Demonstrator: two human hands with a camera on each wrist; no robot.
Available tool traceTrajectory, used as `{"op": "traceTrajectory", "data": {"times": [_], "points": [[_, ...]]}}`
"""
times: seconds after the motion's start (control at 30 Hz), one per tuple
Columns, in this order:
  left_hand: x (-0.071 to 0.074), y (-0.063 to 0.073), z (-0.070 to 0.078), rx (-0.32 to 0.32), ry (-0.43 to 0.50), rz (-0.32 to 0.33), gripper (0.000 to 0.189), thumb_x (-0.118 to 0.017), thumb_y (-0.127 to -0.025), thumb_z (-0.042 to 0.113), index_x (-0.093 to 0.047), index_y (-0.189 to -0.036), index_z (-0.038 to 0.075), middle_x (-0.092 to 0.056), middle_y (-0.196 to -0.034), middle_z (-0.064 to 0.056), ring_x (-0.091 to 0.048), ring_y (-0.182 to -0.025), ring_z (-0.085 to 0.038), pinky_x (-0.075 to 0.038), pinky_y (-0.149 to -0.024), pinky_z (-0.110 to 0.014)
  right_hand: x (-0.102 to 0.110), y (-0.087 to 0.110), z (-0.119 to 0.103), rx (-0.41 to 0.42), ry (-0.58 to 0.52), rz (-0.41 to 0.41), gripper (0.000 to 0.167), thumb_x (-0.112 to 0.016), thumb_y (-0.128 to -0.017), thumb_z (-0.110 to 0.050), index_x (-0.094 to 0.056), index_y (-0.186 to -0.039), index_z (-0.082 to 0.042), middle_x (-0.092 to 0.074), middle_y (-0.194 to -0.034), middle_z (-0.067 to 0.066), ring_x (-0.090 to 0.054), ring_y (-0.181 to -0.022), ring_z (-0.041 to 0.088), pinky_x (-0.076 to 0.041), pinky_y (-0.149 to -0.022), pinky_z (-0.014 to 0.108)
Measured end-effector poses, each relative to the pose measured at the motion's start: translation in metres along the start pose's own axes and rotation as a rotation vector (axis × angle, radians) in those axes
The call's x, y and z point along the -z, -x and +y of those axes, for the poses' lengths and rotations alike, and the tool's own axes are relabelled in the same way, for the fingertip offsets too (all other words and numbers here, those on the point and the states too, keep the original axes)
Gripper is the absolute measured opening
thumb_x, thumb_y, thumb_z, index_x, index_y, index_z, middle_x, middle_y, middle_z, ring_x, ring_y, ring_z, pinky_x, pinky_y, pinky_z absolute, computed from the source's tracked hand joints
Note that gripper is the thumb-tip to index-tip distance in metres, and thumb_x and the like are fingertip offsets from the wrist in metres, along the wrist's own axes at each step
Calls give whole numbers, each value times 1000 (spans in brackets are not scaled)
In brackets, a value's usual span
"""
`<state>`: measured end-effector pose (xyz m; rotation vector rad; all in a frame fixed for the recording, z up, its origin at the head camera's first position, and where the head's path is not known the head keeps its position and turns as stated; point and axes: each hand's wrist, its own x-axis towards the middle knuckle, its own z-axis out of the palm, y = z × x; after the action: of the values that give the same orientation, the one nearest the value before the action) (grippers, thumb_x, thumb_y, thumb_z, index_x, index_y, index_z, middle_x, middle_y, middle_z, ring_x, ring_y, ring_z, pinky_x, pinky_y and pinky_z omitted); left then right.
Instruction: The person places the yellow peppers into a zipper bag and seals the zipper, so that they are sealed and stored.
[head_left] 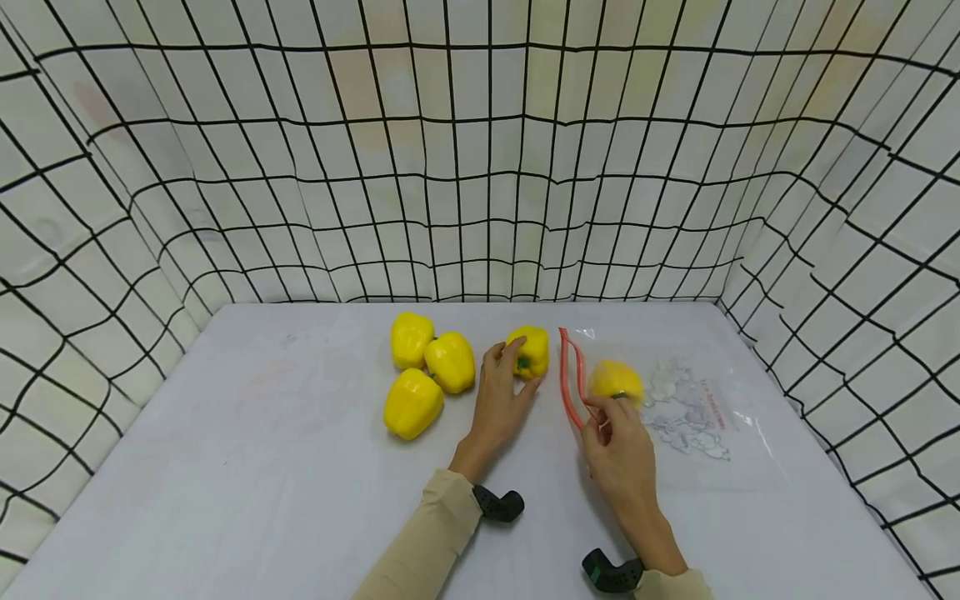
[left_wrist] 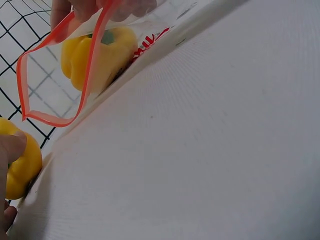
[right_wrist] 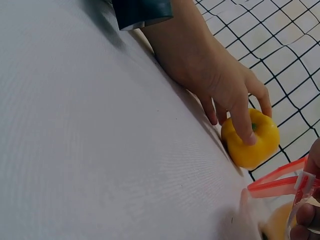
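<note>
My left hand (head_left: pixel 498 396) grips a yellow bell pepper (head_left: pixel 534 350) that rests on the table. In the right wrist view, its thumb and fingers lie on either side of that pepper (right_wrist: pixel 257 147). My right hand (head_left: pixel 622 454) pinches the near edge of a clear zip bag's red-edged mouth (head_left: pixel 565 379). The mouth gapes toward the left hand, as the left wrist view shows from the side. Inside the bag lies another yellow bell pepper (head_left: pixel 611 377), seen through the plastic. Part of the right hand is cut off in both wrist views.
Three more yellow bell peppers, one at the back (head_left: pixel 411 340), one in the middle (head_left: pixel 452 363) and one nearer me (head_left: pixel 412 406), sit left of my left hand. Black netting (head_left: pixel 489 175) over white walls surrounds the white table (head_left: pixel 247 467) at back and sides.
</note>
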<state>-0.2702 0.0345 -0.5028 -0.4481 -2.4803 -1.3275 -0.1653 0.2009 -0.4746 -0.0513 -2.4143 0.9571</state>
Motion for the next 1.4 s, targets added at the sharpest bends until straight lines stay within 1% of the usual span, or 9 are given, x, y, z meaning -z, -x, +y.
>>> {"op": "traceTrajectory", "data": {"times": [0.13,0.23,0.47,0.7,0.8,0.97,1.1,1.23,1.4], "points": [[-1,-1,0,2,12,13,63,-74,-98,22,-40,-151,15,-42,-151,-18,-48,-141,-32,-43,-119,-47,0,0,-1,-1,-5,-1,27,-71,-90,-2,-74,-116,-10,-59,-91,1,-52,-70,14,-45,-51,21],[-1,-1,0,16,21,23,62,-75,-98,22,-39,-148,12,-42,-148,-18,-49,-139,-30,-43,-118,-46,0,-1,-1,-1,-5,-6,27,-71,-91,-2,-74,-117,-10,-58,-92,1,-52,-70,14,-45,-52,21],[-1,-1,1,34,24,25,59,-74,-98,22,-38,-144,13,-40,-146,-17,-49,-137,-31,-43,-117,-45,0,-1,-1,-7,7,-7,26,-71,-91,-3,-74,-116,-11,-59,-91,1,-52,-71,13,-45,-55,21],[-1,-2,2,40,23,32,58,-75,-97,20,-39,-142,13,-40,-145,-16,-49,-136,-30,-42,-118,-45,0,-1,0,7,1,2,26,-71,-90,-3,-74,-115,-10,-58,-91,1,-52,-69,13,-45,-53,21],[-2,-2,2,50,54,34,57,-75,-97,19,-40,-142,13,-40,-145,-16,-49,-135,-30,-44,-116,-44,0,0,0,4,1,6,26,-71,-90,-2,-74,-115,-10,-58,-90,1,-51,-69,13,-45,-52,21],[-1,-3,3,87,150,51,58,-72,-95,16,-38,-142,13,-41,-148,-16,-51,-131,-28,-46,-113,-44,0,0,0,1,-1,8,27,-72,-90,-2,-74,-115,-10,-57,-90,1,-51,-69,13,-44,-50,21],[1,-2,4,106,218,52,57,-66,-93,13,-37,-143,11,-42,-150,-18,-51,-131,-29,-44,-115,-45,0,1,0,-3,-2,4,27,-72,-90,-1,-74,-115,-10,-57,-90,1,-51,-69,14,-44,-49,21],[2,-2,4,103,235,51,55,-59,-93,11,-36,-144,9,-44,-150,-18,-51,-130,-28,-43,-116,-45,0,2,0,-15,2,-3,27,-73,-90,-2,-74,-116,-10,-58,-90,1,-51,-70,14,-44,-50,21],[3,-2,3,85,236,53,54,-53,-93,11,-36,-144,8,-48,-146,-18,-52,-125,-28,-44,-113,-45,0,1,0,-12,1,-3,27,-73,-90,-2,-74,-115,-10,-58,-91,1,-52,-68,14,-44,-50,21]]}}
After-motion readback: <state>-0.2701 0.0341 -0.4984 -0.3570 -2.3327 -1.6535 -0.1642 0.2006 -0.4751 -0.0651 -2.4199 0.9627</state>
